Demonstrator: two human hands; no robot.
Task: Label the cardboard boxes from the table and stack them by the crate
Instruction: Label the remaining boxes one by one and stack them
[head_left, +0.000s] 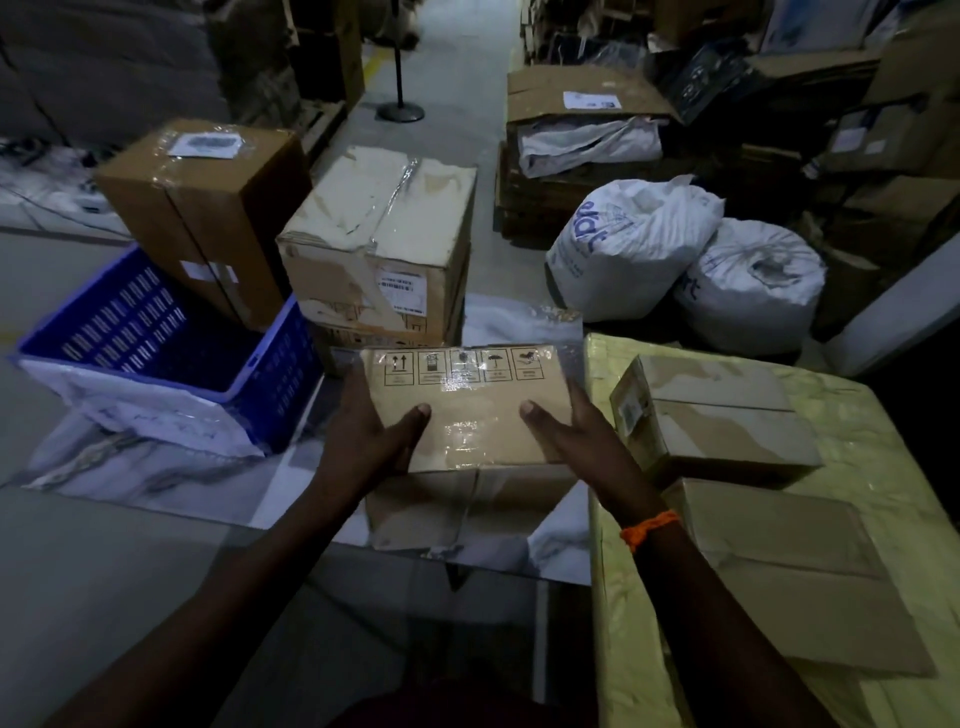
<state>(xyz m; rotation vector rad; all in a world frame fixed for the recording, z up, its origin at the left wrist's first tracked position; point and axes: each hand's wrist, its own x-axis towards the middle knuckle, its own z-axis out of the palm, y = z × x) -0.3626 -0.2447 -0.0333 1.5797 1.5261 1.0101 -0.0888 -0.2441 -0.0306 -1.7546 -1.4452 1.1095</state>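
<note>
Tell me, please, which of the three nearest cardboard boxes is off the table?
The box with printed handling symbols, gripped between the left hand and right hand beside the table; the squat box and the flat box lie on its yellow cover.

Bare floor lies open at the near left, beside the blue crate. Between crate and yellow-covered table, the held cardboard box and a lower box fill the gap. A taped box, a taller brown box and two white sacks block the far side.
</note>
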